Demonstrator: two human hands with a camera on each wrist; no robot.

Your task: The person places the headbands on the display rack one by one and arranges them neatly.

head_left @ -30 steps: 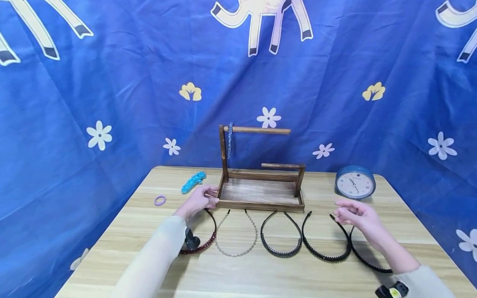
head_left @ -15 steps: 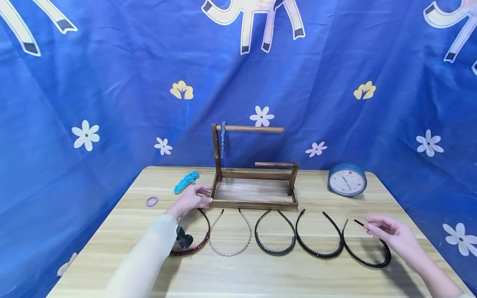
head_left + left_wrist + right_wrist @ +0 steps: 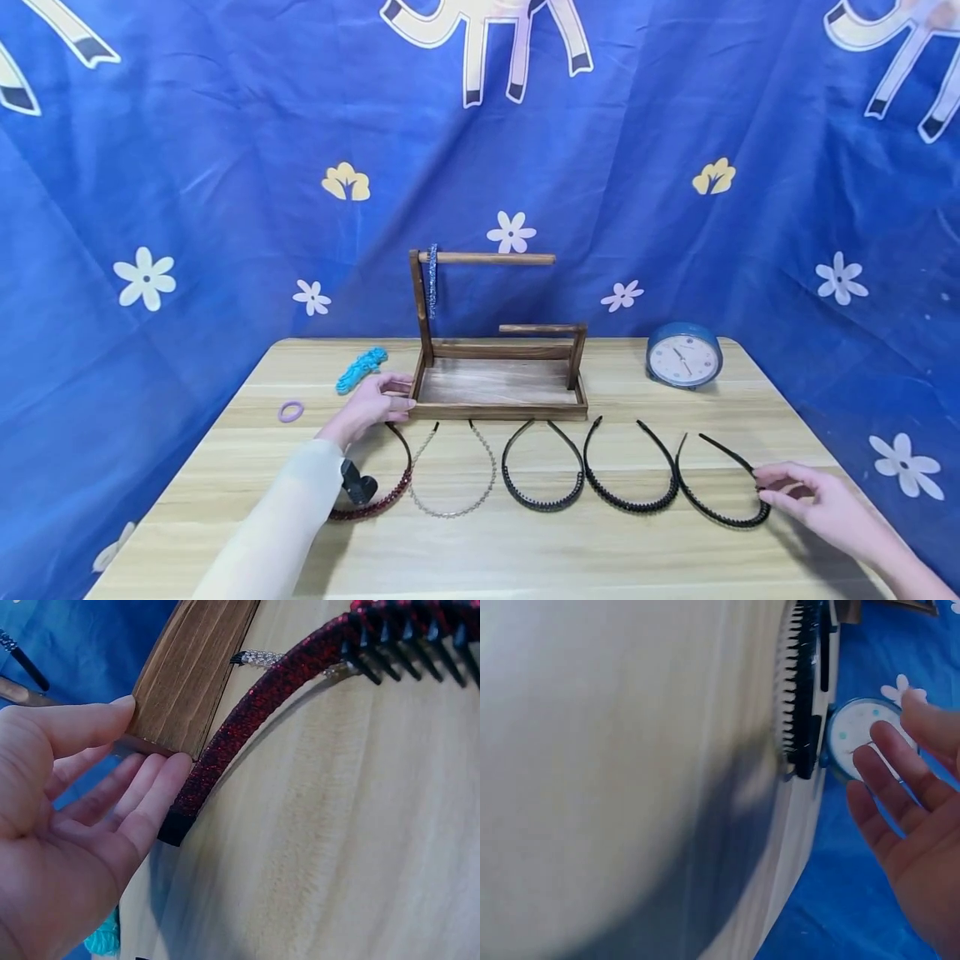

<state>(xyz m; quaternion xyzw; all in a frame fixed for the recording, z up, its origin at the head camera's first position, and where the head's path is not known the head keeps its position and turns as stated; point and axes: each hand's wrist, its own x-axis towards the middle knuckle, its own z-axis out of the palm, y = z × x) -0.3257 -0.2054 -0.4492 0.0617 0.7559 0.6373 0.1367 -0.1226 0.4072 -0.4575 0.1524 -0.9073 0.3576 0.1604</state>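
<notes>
My left hand [image 3: 371, 407] touches the front left corner of a brown wooden rack [image 3: 502, 412], its thumb and fingertips at the corner in the left wrist view. Under that wrist lies a dark red glittery headband [image 3: 277, 682] with black teeth. My right hand [image 3: 817, 504] is beside the right side of the rightmost black toothed headband [image 3: 738, 523], fingers loosely bent. The right wrist view shows that hand [image 3: 922, 817] with nothing in its fingers, the headband's toothed edge left of it. A blue sparkly band [image 3: 432, 283] hangs on the rack's upper bar.
Between the hands lie a clear beaded headband [image 3: 450, 514] and two black ones, a thinner headband [image 3: 543, 505] and a thicker one [image 3: 633, 506]. A blue clock [image 3: 684, 357] stands at the back right. A turquoise bundle [image 3: 362, 370] and purple ring [image 3: 291, 411] lie left.
My right hand has moved right and toward me, from over the gap between the two rightmost headbands to the last one's right side. The left hand stays at the rack; the head view has turned right.
</notes>
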